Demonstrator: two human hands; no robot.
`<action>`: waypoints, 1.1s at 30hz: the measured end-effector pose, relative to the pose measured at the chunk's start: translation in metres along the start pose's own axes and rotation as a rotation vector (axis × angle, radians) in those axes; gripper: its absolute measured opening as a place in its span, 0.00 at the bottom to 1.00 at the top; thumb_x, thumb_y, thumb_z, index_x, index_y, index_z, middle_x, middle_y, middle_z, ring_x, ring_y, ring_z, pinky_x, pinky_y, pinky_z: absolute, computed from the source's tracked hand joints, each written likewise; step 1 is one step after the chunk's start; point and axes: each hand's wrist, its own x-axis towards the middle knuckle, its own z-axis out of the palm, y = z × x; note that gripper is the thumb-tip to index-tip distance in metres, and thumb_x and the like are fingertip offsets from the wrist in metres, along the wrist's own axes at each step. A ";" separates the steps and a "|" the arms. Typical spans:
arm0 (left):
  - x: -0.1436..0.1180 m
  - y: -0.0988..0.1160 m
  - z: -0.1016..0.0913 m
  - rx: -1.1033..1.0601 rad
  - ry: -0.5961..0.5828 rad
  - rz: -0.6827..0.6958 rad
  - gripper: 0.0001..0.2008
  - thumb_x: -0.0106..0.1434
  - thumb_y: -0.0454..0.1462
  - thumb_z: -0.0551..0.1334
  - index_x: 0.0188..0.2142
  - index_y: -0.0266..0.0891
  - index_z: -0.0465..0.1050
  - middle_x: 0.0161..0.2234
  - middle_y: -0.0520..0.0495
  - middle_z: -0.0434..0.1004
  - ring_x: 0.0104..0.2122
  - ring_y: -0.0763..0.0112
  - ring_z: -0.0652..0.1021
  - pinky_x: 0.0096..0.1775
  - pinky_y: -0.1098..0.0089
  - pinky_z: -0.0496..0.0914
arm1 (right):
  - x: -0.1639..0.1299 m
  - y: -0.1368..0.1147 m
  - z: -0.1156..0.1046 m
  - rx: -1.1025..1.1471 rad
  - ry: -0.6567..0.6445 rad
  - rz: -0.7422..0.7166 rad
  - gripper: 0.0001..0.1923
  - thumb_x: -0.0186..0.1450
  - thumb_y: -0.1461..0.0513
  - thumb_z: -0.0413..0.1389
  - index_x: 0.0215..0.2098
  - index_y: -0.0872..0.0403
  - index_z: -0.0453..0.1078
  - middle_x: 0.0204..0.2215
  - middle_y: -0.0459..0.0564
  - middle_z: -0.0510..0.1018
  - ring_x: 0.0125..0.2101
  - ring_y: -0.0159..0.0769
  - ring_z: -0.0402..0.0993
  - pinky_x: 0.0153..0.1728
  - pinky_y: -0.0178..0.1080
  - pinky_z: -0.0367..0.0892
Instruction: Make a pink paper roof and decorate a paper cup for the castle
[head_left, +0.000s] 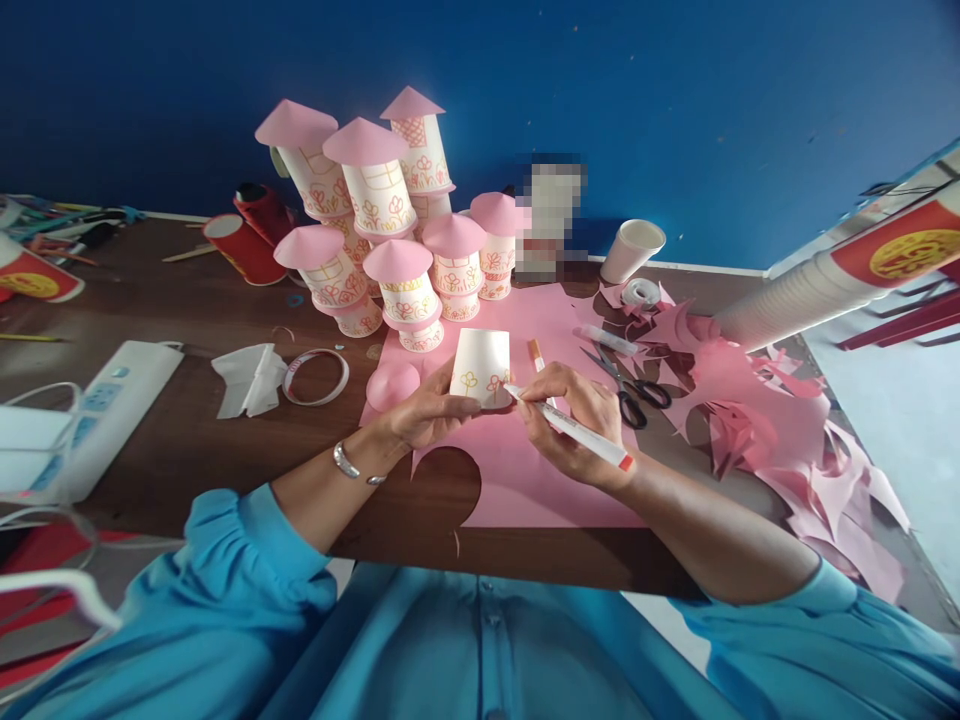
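My left hand (431, 410) is closed on a white paper cup (481, 360), held upside down above pink paper. Yellow and red flowers are drawn near the cup's rim. My right hand (577, 420) grips a white marker (577, 432) with a red end, its tip touching the cup by a red flower. Another marker (535, 355) with an orange end lies behind my right hand, partly hidden. The pink paper sheet (540, 500) lies under both hands, and a small pink cone (393, 385) rests beside my left hand.
Several decorated cup towers with pink cone roofs (366, 143) stand at the back. Scissors (634, 390), a glue stick (609, 340) and pink scraps (772, 410) lie right, near a long cup stack (810, 290). A tape roll (316, 377) and power strip (112, 410) are left.
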 end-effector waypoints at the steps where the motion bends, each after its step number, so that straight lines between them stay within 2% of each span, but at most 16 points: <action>1: 0.000 0.000 0.000 -0.005 0.004 0.002 0.32 0.57 0.38 0.76 0.60 0.41 0.72 0.42 0.44 0.85 0.45 0.55 0.85 0.51 0.56 0.78 | 0.000 0.000 0.000 0.003 0.000 0.001 0.10 0.66 0.71 0.57 0.39 0.49 0.68 0.29 0.44 0.80 0.26 0.31 0.79 0.29 0.33 0.74; 6: 0.000 0.000 0.000 -0.013 0.019 0.000 0.34 0.55 0.38 0.76 0.60 0.41 0.72 0.40 0.45 0.85 0.44 0.56 0.85 0.49 0.58 0.78 | 0.001 -0.003 -0.001 -0.005 -0.010 0.011 0.10 0.66 0.71 0.58 0.38 0.49 0.67 0.29 0.43 0.79 0.25 0.32 0.78 0.28 0.34 0.73; 13: 0.000 0.000 0.000 -0.014 0.008 0.011 0.35 0.56 0.38 0.76 0.62 0.42 0.71 0.39 0.47 0.85 0.47 0.53 0.84 0.53 0.54 0.77 | 0.003 -0.005 -0.002 0.012 -0.015 -0.010 0.10 0.65 0.71 0.58 0.38 0.50 0.68 0.28 0.44 0.79 0.25 0.31 0.78 0.26 0.33 0.72; 17: 0.000 0.000 0.002 -0.009 0.010 0.006 0.35 0.56 0.38 0.76 0.62 0.42 0.71 0.42 0.45 0.85 0.49 0.52 0.84 0.54 0.53 0.77 | 0.003 -0.005 -0.002 0.012 -0.016 -0.012 0.10 0.65 0.71 0.58 0.38 0.50 0.68 0.28 0.43 0.79 0.25 0.31 0.78 0.26 0.32 0.71; 20: 0.000 0.001 0.003 -0.009 0.019 0.019 0.35 0.56 0.38 0.76 0.62 0.42 0.71 0.44 0.43 0.85 0.48 0.53 0.84 0.52 0.55 0.78 | 0.003 -0.004 0.000 0.019 -0.002 -0.028 0.10 0.65 0.72 0.58 0.38 0.50 0.67 0.27 0.43 0.78 0.25 0.30 0.77 0.26 0.32 0.72; 25: 0.001 0.002 0.003 -0.009 0.029 0.006 0.35 0.56 0.37 0.76 0.62 0.42 0.71 0.41 0.45 0.86 0.45 0.54 0.85 0.51 0.56 0.78 | 0.003 -0.004 0.001 0.045 -0.004 -0.029 0.10 0.66 0.71 0.57 0.38 0.49 0.67 0.27 0.43 0.77 0.25 0.30 0.77 0.26 0.33 0.71; 29: 0.001 0.001 0.004 -0.022 0.025 0.022 0.33 0.56 0.36 0.76 0.60 0.43 0.73 0.39 0.47 0.85 0.43 0.55 0.85 0.52 0.55 0.78 | 0.003 -0.007 -0.005 0.150 -0.022 0.023 0.07 0.68 0.68 0.58 0.40 0.50 0.68 0.29 0.44 0.78 0.27 0.31 0.77 0.28 0.34 0.72; 33: 0.001 0.001 0.004 -0.048 0.067 0.029 0.31 0.56 0.36 0.76 0.58 0.42 0.74 0.43 0.45 0.86 0.48 0.53 0.84 0.55 0.52 0.76 | 0.001 -0.005 -0.009 0.198 0.022 0.146 0.05 0.70 0.66 0.58 0.43 0.50 0.70 0.32 0.45 0.79 0.28 0.31 0.76 0.31 0.37 0.72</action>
